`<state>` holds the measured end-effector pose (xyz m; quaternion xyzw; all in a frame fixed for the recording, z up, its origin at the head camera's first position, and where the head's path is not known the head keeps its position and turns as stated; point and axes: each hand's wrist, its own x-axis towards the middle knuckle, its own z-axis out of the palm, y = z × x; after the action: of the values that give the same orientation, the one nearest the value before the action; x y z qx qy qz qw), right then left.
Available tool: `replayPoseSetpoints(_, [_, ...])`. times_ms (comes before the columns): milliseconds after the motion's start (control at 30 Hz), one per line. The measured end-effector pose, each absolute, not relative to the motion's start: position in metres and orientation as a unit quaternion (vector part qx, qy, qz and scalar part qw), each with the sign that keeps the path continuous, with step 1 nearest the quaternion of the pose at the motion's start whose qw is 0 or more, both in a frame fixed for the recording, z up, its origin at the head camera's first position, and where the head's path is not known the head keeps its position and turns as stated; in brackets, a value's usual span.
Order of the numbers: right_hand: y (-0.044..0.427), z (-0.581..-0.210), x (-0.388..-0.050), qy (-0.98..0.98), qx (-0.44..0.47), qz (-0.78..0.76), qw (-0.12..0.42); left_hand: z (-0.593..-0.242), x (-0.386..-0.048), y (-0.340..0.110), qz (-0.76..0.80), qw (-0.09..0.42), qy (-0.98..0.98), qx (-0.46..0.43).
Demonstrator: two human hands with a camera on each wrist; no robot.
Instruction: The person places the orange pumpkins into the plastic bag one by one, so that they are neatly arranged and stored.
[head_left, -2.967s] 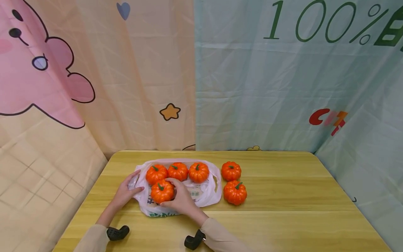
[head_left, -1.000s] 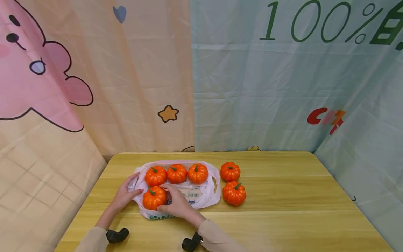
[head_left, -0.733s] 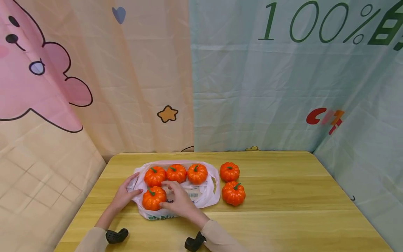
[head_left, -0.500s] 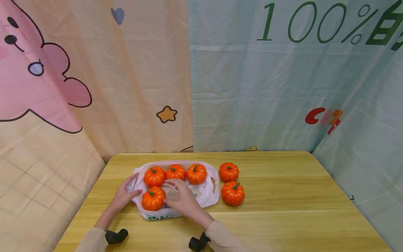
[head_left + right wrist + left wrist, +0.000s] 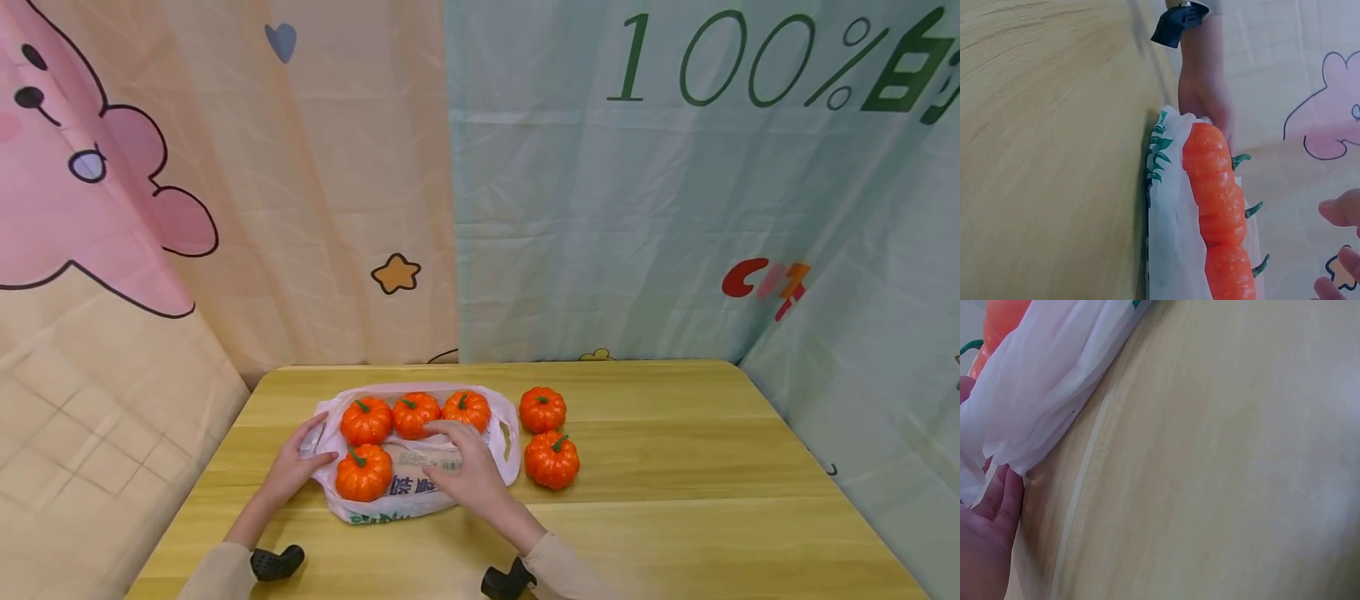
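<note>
A white plastic bag with printed lettering lies at the table's left, three orange pumpkins in its back row, the middle one among them. A fourth pumpkin sits at its front left. My left hand holds the bag's left edge; in the left wrist view fingers lie against the plastic. Above the bag's front right part, my right hand is empty with fingers spread, partly covering the back right pumpkin. The right wrist view shows its fingertips apart from the pumpkins.
Two more pumpkins stand on the table just right of the bag, one behind and one in front. The wooden table extends to the right. Printed curtains hang behind it and at both sides.
The fourth pumpkin moved left and forward within the bag, held by my right hand. That hand then let go and moved right. My left hand stayed at the bag's edge.
</note>
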<state>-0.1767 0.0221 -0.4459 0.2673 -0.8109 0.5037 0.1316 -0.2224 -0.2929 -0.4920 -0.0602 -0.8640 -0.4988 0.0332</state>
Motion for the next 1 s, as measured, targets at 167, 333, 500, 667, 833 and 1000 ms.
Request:
replayPoseSetpoints(167, [0.036, -0.446, -0.172, -0.815, 0.261, 0.483, 0.184, -0.492, -0.222, -0.294, -0.508, 0.025, -0.859, -0.061])
replayPoseSetpoints(333, [0.052, -0.444, -0.169, -0.812, 0.258, 0.481, 0.206, -0.490, -0.221, -0.294, -0.506, 0.015, -0.860, -0.057])
replayPoseSetpoints(500, [0.068, -0.441, -0.165, -0.820, 0.238, 0.478, 0.206, -0.487, -0.219, -0.293, -0.508, 0.013, -0.859, -0.060])
replayPoseSetpoints(667, [0.082, -0.439, -0.162, -0.831, 0.212, 0.472, 0.206, -0.488, -0.220, -0.293, -0.507, 0.016, -0.860, -0.058])
replayPoseSetpoints(833, [0.098, -0.439, -0.160, -0.835, 0.208, 0.454, 0.233, -0.489, -0.221, -0.294, -0.503, 0.015, -0.862, -0.054])
replayPoseSetpoints(1000, [0.116, -0.441, -0.161, -0.837, 0.206, 0.436, 0.258, -0.489, -0.220, -0.293, -0.501, 0.020, -0.863, -0.059])
